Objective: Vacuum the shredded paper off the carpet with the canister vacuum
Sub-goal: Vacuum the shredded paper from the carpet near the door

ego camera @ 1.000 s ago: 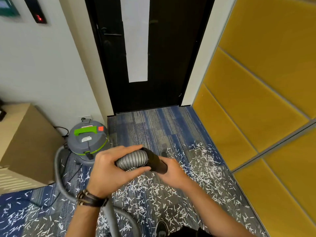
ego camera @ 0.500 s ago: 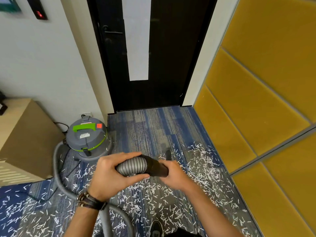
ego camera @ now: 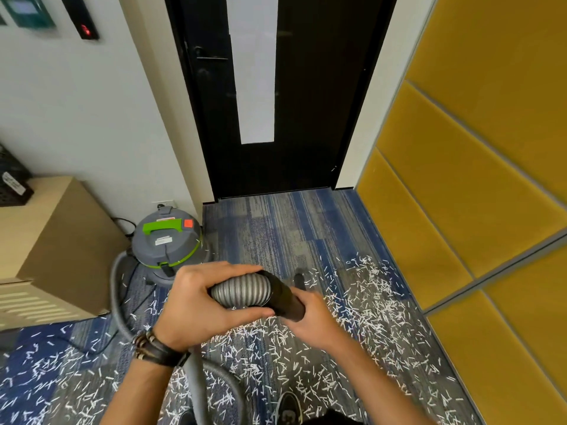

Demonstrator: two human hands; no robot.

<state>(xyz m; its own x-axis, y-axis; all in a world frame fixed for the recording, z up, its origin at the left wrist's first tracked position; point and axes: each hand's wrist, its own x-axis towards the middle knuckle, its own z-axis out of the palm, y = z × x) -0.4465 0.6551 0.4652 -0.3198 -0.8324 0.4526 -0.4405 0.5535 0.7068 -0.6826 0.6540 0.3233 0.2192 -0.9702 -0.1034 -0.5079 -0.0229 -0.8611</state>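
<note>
Gripping ribbed hose (ego camera: 242, 291) with left hand (ego camera: 196, 305), black cuff (ego camera: 285, 297) with right hand (ego camera: 310, 320), up off carpet (ego camera: 276, 228). Loads of shredded paper (ego camera: 368, 302) across near half, thick along right edge; canister vacuum (ego camera: 167, 240) at far-left corner. Best to lower cuff, sweep slow overlapping passes.

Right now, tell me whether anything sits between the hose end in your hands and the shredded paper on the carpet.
Nothing visible does. The left hand grips the ribbed hose, the right hand the black hose end, and shredded paper lies on the carpet directly below and ahead.
</note>
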